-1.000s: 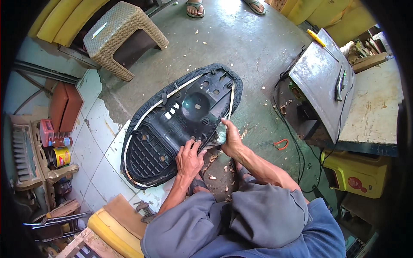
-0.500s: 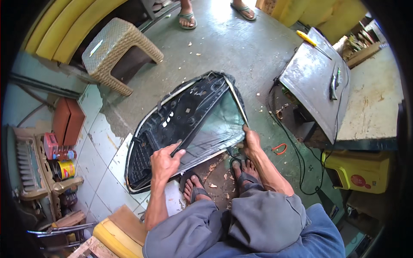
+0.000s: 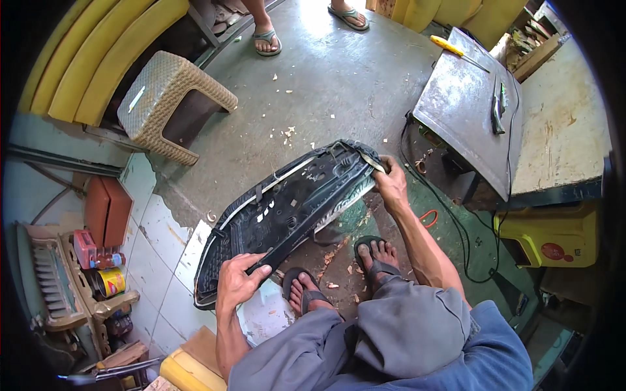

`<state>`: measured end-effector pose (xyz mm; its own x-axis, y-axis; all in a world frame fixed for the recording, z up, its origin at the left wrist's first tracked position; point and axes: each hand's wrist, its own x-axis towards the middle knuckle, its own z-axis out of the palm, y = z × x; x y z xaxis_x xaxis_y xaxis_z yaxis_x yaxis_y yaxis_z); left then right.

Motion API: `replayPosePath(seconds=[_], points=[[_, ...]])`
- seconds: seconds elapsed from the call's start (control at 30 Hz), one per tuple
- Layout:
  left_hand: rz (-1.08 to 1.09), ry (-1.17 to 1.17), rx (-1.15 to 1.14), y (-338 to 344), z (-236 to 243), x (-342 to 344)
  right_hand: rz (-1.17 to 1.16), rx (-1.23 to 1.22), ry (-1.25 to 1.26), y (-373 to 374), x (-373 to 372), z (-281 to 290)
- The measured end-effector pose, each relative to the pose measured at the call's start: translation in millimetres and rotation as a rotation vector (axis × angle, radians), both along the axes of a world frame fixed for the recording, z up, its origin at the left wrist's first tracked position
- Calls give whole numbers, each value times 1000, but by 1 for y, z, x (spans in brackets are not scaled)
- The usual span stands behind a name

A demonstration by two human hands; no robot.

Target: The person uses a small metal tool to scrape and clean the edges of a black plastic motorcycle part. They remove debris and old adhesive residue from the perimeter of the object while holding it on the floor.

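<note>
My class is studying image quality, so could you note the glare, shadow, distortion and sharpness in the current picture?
Head view: white glare on the floor near the top edge, softer shine on the metal plate; head view: dark shade beneath the stool; head view: black fisheye corners; head view: left hand, right hand and seat look fairly sharp.

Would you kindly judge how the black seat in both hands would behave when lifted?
The black seat would probably be stiff, given its moulded-looking underside. Its wrinkled edging looks softer and may give. Its long shape suggests it could tip if lifted by one end.
</note>
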<state>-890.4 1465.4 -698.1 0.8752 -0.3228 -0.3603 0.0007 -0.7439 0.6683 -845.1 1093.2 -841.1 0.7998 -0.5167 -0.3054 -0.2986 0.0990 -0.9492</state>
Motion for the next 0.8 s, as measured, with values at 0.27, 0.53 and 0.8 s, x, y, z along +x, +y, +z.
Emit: replayPosePath(seconds=[0.27,0.53,0.8], points=[[-237,-46,-166,41,25,8,-31,520,170,-31,-21,-81],[-230,25,-190,78,75,38,482,967,-306,-3,-28,-59],[117,-283,-593,87,83,93,39,931,-730,11,74,205]])
